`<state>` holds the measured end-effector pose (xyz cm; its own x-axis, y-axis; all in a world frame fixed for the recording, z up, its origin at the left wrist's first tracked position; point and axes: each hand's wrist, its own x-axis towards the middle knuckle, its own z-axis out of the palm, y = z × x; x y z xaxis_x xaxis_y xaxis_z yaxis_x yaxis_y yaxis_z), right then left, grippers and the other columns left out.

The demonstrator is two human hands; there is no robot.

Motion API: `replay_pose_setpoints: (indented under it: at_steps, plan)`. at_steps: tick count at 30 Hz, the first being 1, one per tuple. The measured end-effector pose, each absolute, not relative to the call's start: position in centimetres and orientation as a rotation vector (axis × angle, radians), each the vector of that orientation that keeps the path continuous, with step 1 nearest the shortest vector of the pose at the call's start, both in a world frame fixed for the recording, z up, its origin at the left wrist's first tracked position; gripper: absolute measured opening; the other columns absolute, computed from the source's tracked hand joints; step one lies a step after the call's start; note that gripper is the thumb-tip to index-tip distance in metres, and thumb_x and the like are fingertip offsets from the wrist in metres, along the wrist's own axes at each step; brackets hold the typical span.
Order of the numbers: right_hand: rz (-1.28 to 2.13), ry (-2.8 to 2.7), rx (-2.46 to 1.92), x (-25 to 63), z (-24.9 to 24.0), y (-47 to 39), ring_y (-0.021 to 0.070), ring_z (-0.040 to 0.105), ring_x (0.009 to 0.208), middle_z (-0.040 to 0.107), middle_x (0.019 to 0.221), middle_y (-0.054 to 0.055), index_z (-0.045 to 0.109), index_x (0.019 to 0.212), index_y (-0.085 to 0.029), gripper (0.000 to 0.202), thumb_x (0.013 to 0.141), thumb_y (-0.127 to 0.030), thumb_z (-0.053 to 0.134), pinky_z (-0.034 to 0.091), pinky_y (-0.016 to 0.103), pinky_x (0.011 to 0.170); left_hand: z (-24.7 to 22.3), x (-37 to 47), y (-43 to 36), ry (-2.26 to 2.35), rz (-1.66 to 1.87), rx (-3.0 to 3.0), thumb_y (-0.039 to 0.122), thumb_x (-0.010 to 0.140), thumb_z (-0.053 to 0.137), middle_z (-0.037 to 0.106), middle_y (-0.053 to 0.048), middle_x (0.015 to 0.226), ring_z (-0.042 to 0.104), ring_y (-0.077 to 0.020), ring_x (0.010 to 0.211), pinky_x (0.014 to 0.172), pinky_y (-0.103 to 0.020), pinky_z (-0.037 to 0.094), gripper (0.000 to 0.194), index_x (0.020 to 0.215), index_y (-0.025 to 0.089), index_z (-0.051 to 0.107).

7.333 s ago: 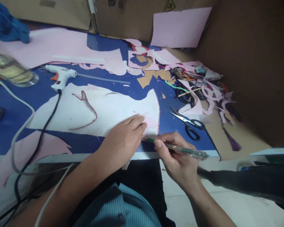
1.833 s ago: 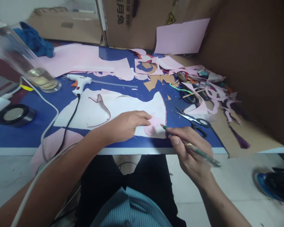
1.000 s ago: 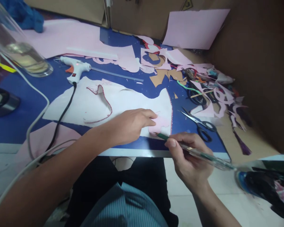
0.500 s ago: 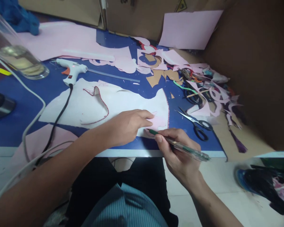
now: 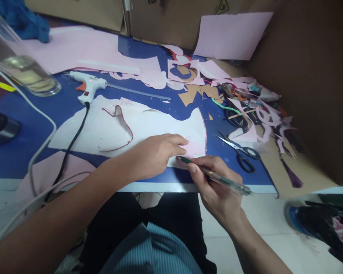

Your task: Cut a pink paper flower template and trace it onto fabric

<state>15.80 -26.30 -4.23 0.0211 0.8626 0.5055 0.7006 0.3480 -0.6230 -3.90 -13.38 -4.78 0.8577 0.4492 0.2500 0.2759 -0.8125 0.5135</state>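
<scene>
My right hand [image 5: 217, 186] grips a clear pen [image 5: 228, 183] with a green tip end. The pen's point meets the lower right part of a white fabric piece [image 5: 157, 123], beside a small pink paper shape [image 5: 193, 149]. My left hand [image 5: 157, 154] lies flat on the fabric, its outstretched fingers reaching onto the pink shape's left side. Red stitching runs along the fabric's right edge, and a loose flap with a red-stitched rim stands up left of centre. Part of the pink shape is hidden under my fingers.
A white glue gun [image 5: 88, 85] with a black cord lies behind the fabric. Black-handled scissors [image 5: 246, 154] rest to the right, near a heap of pink scraps [image 5: 267, 121]. A clear container [image 5: 28, 72] stands at left. Cardboard [image 5: 297, 76] walls the right side.
The whole view has shifted slightly. Both hands keep nearly the same pose, with the pen tip still at the lower edge of the pink shape.
</scene>
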Motion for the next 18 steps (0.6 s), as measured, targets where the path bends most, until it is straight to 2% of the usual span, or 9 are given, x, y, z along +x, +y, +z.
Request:
replay_pose_setpoints:
  at_steps: [7, 13, 18]
  plan:
    - [0.243, -1.730, -1.411, 15.77, -4.12, -26.33, 0.0110, 0.074, 0.072, 0.079, 0.089, -0.003, 0.072, 0.107, -0.024, 0.006, 0.105, -0.019, 0.074, 0.057, 0.021, 0.069, -4.77, -3.82, -13.41, 0.528, 0.521, 2.531, -0.004, 0.090, 0.049, 0.070, -0.009, 0.156, 0.065, -0.0252, 0.145, 0.125, -0.044, 0.052, 0.057, 0.132, 0.019, 0.080]
    - [0.210, -1.722, -1.421, 15.80, -4.17, -26.40, 0.0108, 0.071, 0.066, 0.077, 0.083, -0.004, 0.071, 0.103, -0.024, 0.006, 0.104, -0.020, 0.075, 0.055, 0.022, 0.063, -5.01, -3.96, -13.40, 0.526, 0.543, 2.538, -0.002, 0.092, 0.047, 0.071, -0.007, 0.154, 0.065, -0.0220, 0.145, 0.126, -0.039, 0.051, 0.056, 0.132, 0.021, 0.079]
    - [0.218, -1.719, -1.414, 15.78, -4.27, -26.28, 0.0108, 0.073, 0.070, 0.078, 0.086, -0.004, 0.072, 0.107, -0.025, 0.006, 0.105, -0.019, 0.074, 0.056, 0.021, 0.067, -4.97, -3.98, -13.43, 0.516, 0.544, 2.539, -0.002, 0.092, 0.048, 0.071, -0.010, 0.155, 0.065, -0.0242, 0.146, 0.125, -0.041, 0.051, 0.055, 0.133, 0.017, 0.079]
